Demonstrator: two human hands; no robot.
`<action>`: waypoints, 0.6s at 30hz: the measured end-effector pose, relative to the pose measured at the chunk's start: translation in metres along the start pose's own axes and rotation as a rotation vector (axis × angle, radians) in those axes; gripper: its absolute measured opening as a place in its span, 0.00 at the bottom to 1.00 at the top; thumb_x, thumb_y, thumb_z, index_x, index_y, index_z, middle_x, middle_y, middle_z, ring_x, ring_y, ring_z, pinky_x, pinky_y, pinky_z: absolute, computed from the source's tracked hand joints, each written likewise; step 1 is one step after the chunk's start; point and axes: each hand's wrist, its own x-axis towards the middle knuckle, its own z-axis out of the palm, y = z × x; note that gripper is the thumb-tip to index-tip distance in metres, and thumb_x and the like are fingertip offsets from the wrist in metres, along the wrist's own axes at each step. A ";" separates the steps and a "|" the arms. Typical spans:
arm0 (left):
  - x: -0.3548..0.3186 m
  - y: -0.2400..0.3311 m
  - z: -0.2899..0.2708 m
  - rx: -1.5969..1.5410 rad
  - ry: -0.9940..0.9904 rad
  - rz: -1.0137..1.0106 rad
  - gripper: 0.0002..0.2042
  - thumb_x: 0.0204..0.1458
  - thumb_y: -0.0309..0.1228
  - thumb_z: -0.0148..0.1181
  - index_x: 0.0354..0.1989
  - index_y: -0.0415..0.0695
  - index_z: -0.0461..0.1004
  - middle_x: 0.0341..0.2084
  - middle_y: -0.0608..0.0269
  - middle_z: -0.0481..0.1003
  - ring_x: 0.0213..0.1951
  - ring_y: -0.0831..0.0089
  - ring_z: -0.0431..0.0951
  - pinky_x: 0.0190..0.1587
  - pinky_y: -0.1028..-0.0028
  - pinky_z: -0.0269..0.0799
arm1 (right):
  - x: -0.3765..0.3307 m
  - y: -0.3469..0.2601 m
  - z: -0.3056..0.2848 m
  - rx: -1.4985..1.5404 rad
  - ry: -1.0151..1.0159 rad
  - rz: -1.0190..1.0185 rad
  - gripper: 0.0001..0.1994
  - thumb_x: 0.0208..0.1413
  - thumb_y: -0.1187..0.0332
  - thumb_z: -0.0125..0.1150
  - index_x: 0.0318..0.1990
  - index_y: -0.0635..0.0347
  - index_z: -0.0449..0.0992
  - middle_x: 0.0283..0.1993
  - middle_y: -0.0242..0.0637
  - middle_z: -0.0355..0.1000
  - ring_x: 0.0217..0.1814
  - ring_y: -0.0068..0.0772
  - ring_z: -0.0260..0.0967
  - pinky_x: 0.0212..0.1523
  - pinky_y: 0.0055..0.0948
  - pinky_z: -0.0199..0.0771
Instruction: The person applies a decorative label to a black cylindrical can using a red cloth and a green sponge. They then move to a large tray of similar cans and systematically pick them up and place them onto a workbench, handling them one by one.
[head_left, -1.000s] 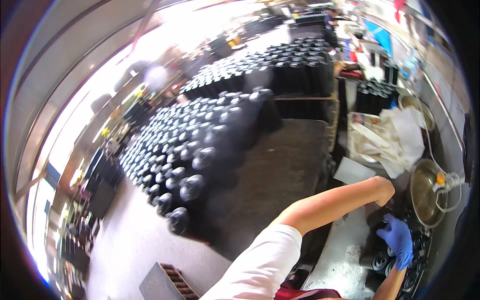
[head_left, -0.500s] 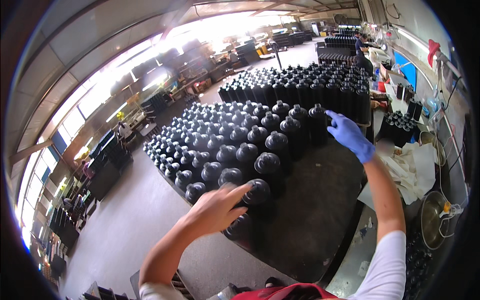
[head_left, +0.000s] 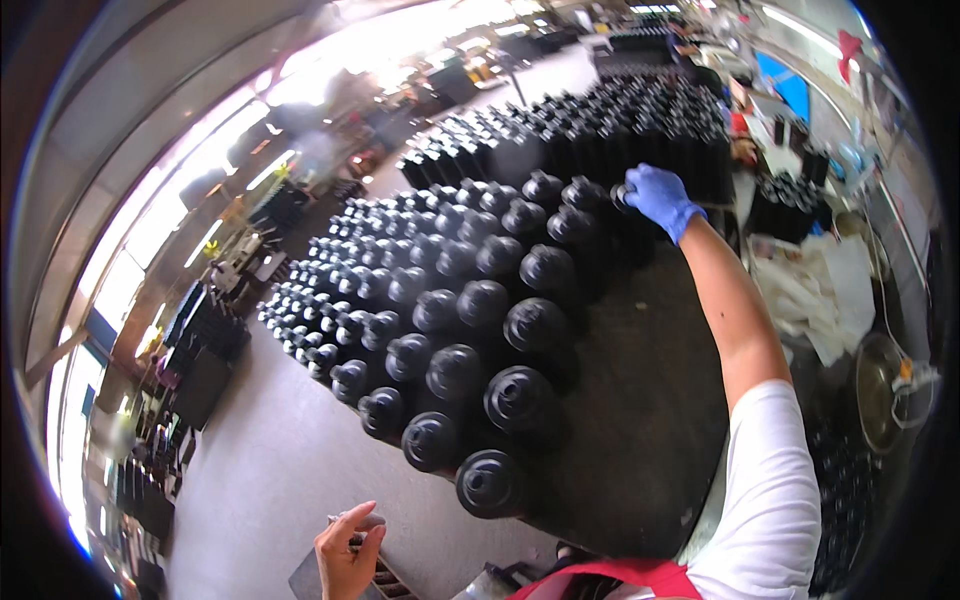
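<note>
My right hand (head_left: pixel 660 200), in a blue glove, has its fingers closed round the neck of a black bottle (head_left: pixel 621 196) at the far right end of the near group. That bottle's body is mostly hidden in dark shadow. My bare left hand (head_left: pixel 350 555) is low, off the table's near left edge, with bent fingers and the thumb apart; I see nothing held in it. Many black bottles (head_left: pixel 455 372) with round shoulders and narrow necks stand upright in rows on a dark table (head_left: pixel 640 400). Nearest my left hand is the front bottle (head_left: pixel 490 484).
A second group of black bottles (head_left: pixel 560 125) stands beyond the first. At right are a pale cloth (head_left: pixel 815 290), a round metal pan (head_left: pixel 880 395) and a smaller cluster of black bottles (head_left: pixel 790 195). Grey floor (head_left: pixel 270 440) runs along the left.
My left hand has left the front bottles and dropped toward the lower left. My right hand's fingers, extended beside the far bottle before, are now round its neck. The view has shifted.
</note>
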 end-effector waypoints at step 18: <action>0.039 0.028 0.060 -0.156 -0.008 0.444 0.12 0.54 0.19 0.57 0.47 0.29 0.72 0.31 0.53 0.78 0.27 0.73 0.77 0.32 0.77 0.74 | -0.299 0.133 -0.221 0.061 -0.122 0.598 0.12 0.39 0.62 0.71 0.25 0.60 0.77 0.23 0.39 0.75 0.26 0.34 0.73 0.31 0.31 0.71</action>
